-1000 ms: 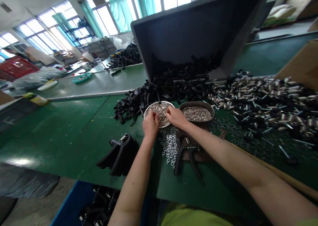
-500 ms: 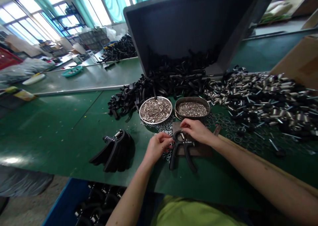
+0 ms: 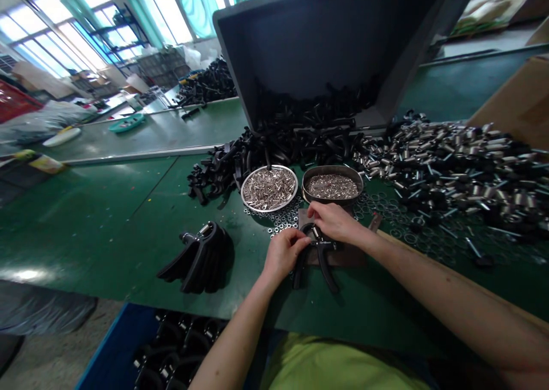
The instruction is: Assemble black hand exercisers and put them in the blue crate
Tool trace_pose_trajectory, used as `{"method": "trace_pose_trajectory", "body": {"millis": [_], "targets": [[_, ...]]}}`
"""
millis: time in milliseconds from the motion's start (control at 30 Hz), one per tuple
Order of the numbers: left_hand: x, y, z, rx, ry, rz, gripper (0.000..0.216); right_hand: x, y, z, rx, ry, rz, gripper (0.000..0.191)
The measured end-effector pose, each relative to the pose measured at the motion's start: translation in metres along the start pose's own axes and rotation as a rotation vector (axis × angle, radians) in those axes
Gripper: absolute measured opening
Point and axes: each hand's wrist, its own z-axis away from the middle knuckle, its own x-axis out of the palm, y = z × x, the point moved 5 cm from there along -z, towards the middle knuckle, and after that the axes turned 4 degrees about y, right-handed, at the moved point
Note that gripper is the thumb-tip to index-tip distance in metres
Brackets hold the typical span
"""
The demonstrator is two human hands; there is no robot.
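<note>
A black hand grip strengthener with a metal spring lies on a small metal plate, its two handles spread toward me. My left hand is closed in a pinch at the left side of its middle joint; whatever is between the fingertips is too small to make out. My right hand bends over its top right, thumb and fingers pinched together beside the spring. What those fingers hold is hidden.
Left of my hands stands a row of finished-looking hand grips. Ahead are a round dish of metal pins and an oval tin of small metal parts. Black handles spill from a large grey bin. Springs and screws are heaped right.
My left hand has moved right and slightly up, from beside the hand grip onto its joint. My right hand has shifted slightly left and up near the spring.
</note>
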Motion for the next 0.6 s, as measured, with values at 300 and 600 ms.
{"method": "trace_pose_trajectory", "body": {"millis": [300, 600], "targets": [[0.006, 0.015, -0.001, 0.226, -0.023, -0.355, 0.01, 0.007, -0.029, 0.005, -0.176, -0.053, 0.191, 0.015], [0.023, 0.029, 0.006, 0.484, -0.095, -0.743, 0.018, -0.022, 0.041, 0.071, -0.036, 0.175, 0.291, 0.018]]}}
